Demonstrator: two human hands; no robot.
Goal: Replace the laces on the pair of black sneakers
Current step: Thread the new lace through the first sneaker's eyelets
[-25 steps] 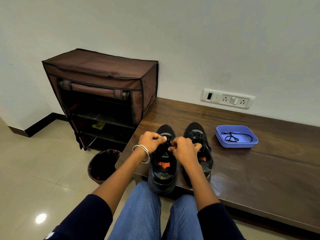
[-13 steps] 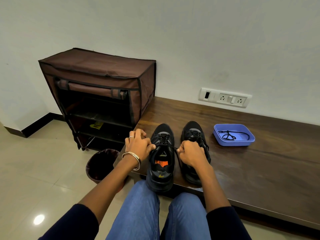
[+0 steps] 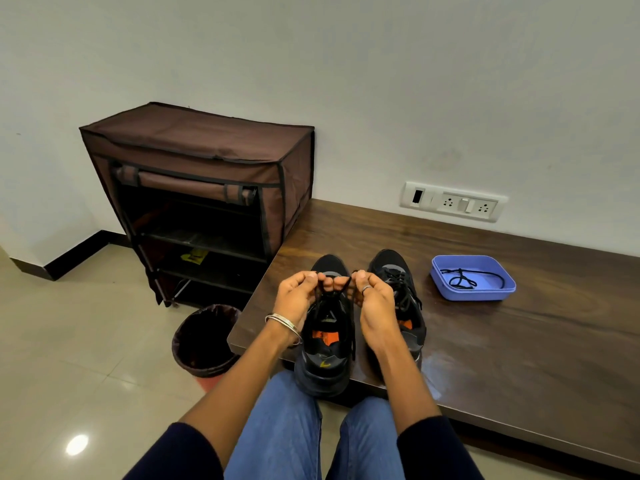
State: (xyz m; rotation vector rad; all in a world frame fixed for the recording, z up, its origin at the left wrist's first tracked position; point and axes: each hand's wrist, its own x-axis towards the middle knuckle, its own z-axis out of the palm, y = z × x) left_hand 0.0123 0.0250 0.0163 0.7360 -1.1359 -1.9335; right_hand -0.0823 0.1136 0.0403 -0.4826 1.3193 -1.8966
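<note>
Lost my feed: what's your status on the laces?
Left hand and right hand both pinching the black lace above the left sneaker. Right sneaker laced. Nothing in the way.

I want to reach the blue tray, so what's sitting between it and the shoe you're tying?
In the head view, the other black sneaker stands between the blue tray and the shoe being tied; beyond it there is only bare wooden bench.
</note>
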